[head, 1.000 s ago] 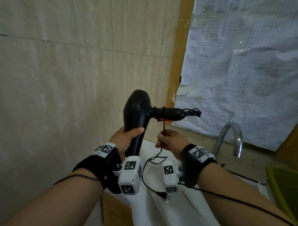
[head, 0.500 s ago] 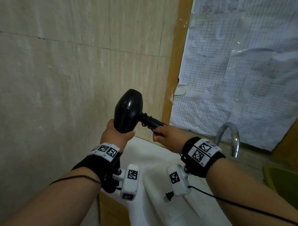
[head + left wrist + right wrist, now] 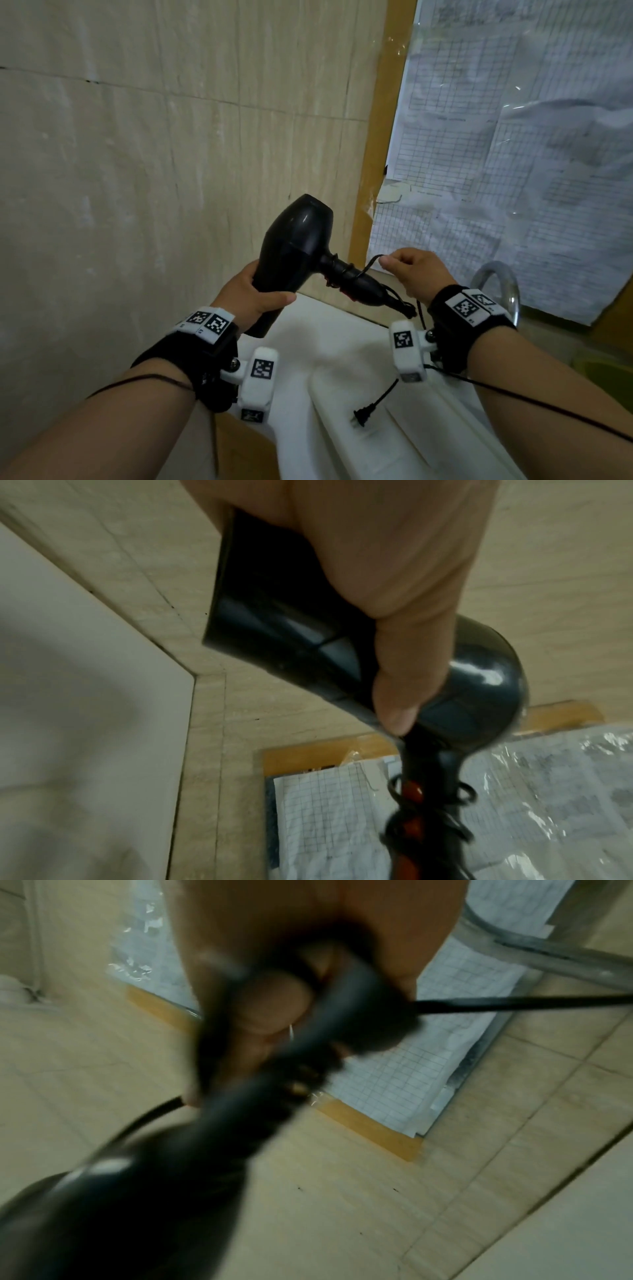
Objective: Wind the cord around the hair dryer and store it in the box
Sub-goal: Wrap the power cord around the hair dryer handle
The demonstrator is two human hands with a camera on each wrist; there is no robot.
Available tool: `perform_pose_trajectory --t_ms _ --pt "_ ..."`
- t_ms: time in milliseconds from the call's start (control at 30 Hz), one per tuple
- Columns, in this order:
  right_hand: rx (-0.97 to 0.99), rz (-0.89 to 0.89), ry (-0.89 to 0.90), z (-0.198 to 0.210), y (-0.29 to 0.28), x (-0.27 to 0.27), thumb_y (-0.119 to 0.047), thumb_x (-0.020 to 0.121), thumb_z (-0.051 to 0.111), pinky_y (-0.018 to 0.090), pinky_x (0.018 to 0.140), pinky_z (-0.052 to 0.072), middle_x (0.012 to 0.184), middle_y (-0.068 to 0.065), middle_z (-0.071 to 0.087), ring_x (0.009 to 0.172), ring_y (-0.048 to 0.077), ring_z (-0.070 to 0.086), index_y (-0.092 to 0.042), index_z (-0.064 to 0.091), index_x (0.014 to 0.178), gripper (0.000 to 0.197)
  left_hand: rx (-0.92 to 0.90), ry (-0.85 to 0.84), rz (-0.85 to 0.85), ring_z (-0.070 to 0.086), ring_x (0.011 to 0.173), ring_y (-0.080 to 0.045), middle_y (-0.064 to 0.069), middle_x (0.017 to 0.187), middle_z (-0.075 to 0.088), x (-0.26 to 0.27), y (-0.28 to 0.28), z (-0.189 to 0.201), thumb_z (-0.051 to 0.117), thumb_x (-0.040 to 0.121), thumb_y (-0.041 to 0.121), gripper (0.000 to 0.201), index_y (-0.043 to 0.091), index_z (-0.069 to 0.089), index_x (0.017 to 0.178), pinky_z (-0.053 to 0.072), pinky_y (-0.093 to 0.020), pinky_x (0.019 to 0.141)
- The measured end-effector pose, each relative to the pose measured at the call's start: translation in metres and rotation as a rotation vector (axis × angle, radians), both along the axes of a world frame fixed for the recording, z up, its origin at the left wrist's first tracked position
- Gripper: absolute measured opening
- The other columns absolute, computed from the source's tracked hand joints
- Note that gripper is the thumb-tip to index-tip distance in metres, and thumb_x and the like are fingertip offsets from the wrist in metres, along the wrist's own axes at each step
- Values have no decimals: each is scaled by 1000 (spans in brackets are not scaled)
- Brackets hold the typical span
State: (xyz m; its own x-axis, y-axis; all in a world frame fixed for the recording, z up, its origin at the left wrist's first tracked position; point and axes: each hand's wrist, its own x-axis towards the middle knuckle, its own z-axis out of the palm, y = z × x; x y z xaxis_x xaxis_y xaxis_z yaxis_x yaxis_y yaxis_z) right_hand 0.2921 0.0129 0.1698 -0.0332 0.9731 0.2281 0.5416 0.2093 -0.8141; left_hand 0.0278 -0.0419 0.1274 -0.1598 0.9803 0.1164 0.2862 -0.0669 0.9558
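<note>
head view: left hand [image 3: 251,297] grips hair dryer [image 3: 296,246]; right hand [image 3: 412,274] apparently pinches its cord [image 3: 368,268].

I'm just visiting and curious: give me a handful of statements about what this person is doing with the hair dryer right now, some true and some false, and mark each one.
1. The left hand grips the hair dryer by its barrel. True.
2. The right hand is idle and holds nothing. False: it pinches the cord just above the handle.
3. Some loops of cord already sit around the dryer's handle. True.
4. The plug is tucked into the wound cord. False: it hangs loose below the hands, over the white surface.
5. The hair dryer is lying on the white surface. False: it is held up in the air, in front of the tiled wall.
</note>
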Motion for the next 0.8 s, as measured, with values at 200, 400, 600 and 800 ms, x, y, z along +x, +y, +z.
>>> perform_pose_trajectory --t_ms 200,400,600,800 --pt "-55 79 119 -9 3 -4 -11 85 59 25 51 36 59 6 50 52 17 41 -18 62 66 21 -65 -244 -83 64 77 -27 -10 87 68 -3 -1 -4 77 48 31 59 21 60 104 50 -37 71" --pt "-170 172 41 -20 -10 -39 -34 92 49 23 46 33 55 0 46 45 11 38 -19 63 69 31 -77 -419 -24 59 75 -30 -17 82 63 6 5 -7 70 76 17 40 9 56 112 52 -42 71" --pt "-61 276 -255 -18 -18 -54 -25 94 46 16 50 37 60 -5 53 52 5 47 -20 63 101 19 -62 -418 146 65 75 -33 -16 88 68 8 12 -9 76 70 25 43 14 58 108 56 -47 73" --pt "-27 358 -467 -5 -22 -55 -20 88 51 24 60 49 60 -6 60 54 9 57 -19 57 78 12 42 -265 295 66 81 -27 -10 96 69 6 17 -16 80 62 30 58 17 58 114 54 -37 72"
